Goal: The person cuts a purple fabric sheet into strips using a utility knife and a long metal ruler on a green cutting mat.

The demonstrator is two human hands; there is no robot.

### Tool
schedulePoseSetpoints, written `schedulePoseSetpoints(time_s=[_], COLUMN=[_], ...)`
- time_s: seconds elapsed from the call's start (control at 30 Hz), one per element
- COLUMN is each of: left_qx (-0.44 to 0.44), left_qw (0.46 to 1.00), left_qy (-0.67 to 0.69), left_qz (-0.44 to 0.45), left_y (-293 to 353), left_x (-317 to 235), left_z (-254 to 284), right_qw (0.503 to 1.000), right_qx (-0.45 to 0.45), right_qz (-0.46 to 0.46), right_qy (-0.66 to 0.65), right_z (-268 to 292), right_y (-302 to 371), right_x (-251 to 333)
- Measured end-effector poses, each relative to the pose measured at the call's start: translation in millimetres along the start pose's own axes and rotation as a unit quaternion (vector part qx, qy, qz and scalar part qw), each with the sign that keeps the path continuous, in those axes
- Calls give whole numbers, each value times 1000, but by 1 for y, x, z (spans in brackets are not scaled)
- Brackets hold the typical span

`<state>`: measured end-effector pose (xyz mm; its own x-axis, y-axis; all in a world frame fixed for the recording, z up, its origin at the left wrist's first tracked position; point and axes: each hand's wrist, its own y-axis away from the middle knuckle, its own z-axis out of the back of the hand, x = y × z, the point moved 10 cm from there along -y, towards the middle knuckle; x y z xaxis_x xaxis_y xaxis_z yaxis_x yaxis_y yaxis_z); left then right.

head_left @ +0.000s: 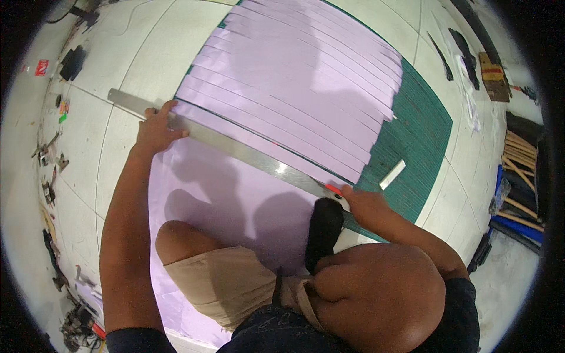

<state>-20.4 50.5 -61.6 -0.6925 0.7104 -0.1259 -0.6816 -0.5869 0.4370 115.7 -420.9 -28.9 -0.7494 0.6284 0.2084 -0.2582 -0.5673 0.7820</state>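
Observation:
A long steel ruler [235,149] lies slantwise across a lilac sheet [253,220]. My left hand [158,130] presses down on the ruler toward its left end, fingers spread over it. In my right hand [364,206], closed around it, is a red-handled utility knife [333,189]; its blade points left along the ruler's far edge. My foot in a black sock [324,226] rests by the ruler's right end. Beyond the ruler, the lilac material is cut into several long strips [288,76] lying side by side. A narrow dark gap separates them from the sheet.
A green cutting mat [421,123] lies under the strips, with a small white block [392,175] on it. Wooden sticks [521,156] and dark rolls line the right wall. Assorted small tools and a dark machine [82,323] stand along the left side of the tiled floor [138,53].

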Motion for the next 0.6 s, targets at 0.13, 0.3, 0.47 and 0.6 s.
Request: schedulePoseSetpoints(time_s=[0.13,0.3,0.47,0.6], left_qx=[7,4,-8,-3], left_qw=[1000,998,1000,999], left_qy=[9,65,-25,-28], left_qz=[6,15,16,17], left_y=[-3,0,-6,-1], left_x=[-2,-5,3,-3], left_z=[1,0,-1,4], right_qw=[992,984,992,980], right_qx=[75,74,-113,-129], right_qz=[-86,-104,7,129], right_qy=[56,122,-50,-75], right_z=[-33,-7,82,97], right_y=[63,96,8,-81], right_x=[-69,-84,17,125])
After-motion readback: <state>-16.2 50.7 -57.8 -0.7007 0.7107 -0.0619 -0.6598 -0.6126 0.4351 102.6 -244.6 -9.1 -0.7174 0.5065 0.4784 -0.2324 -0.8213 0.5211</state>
